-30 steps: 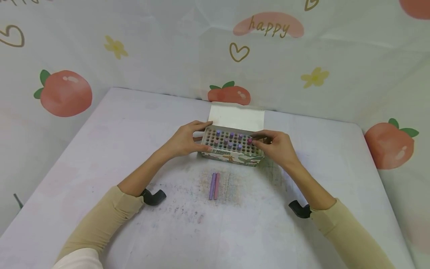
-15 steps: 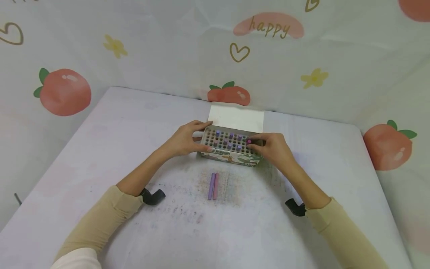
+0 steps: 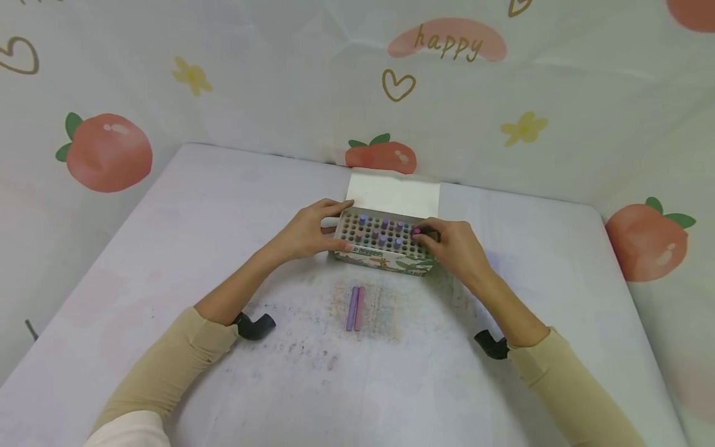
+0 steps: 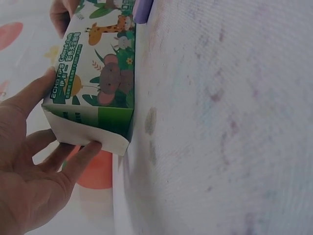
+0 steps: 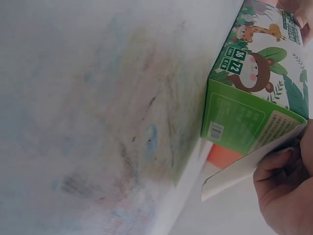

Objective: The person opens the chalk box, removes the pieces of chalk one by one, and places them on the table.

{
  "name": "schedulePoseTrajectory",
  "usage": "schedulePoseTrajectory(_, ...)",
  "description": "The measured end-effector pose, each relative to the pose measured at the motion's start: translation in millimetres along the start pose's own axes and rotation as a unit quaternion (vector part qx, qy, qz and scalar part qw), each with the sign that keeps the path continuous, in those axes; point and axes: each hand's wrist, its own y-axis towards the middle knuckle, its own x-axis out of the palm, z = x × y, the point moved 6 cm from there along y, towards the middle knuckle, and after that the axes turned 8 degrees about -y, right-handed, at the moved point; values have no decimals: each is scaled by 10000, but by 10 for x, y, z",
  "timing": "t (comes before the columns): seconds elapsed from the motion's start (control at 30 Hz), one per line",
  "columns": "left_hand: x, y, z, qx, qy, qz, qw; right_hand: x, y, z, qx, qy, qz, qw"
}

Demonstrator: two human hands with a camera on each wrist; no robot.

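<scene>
In the head view a printed chalk box [image 3: 385, 263] stands with its lid [image 3: 394, 192] raised at the back. Inside, a tray full of holes holds several upright purple and pink chalk sticks [image 3: 398, 243]. My left hand [image 3: 304, 233] grips the box's left end, thumb at the front rim, other fingers toward the back and around the side flap [image 4: 88, 134]. With thumb and index finger, my right hand [image 3: 458, 245] pinches a magenta chalk stick [image 3: 416, 231] near the tray's right end; only its top shows.
A purple chalk stick [image 3: 352, 308] and a pink chalk stick [image 3: 360, 308] lie side by side on the chalk-smudged white table [image 3: 402, 385] before the box. Another side flap [image 5: 244, 169] sticks out at the box's right end. A patterned curtain [image 3: 268, 93] hangs behind.
My right hand has shifted slightly left and its fingers have closed in around the magenta chalk stick, of which less shows now. My left hand stays on the box.
</scene>
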Motion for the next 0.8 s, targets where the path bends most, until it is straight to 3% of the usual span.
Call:
schedulePoseTrajectory(0.27,2,0,-4,-21,-34,-43,10000,-12,-36,-13,-226,-213,255,9992)
schedulePoseTrajectory(0.5,-8,0,0,-38,-11,-60,10000,-74,-58,-43,-144,-61,405,9991)
schedulePoseTrajectory(0.67,-4,6,-10,-43,0,-51,10000,-150,-68,-69,-313,261,919,9949)
schedulePoseTrajectory(0.8,-4,5,-15,14,28,-50,10000,-233,-63,-72,-421,625,1484,9860)
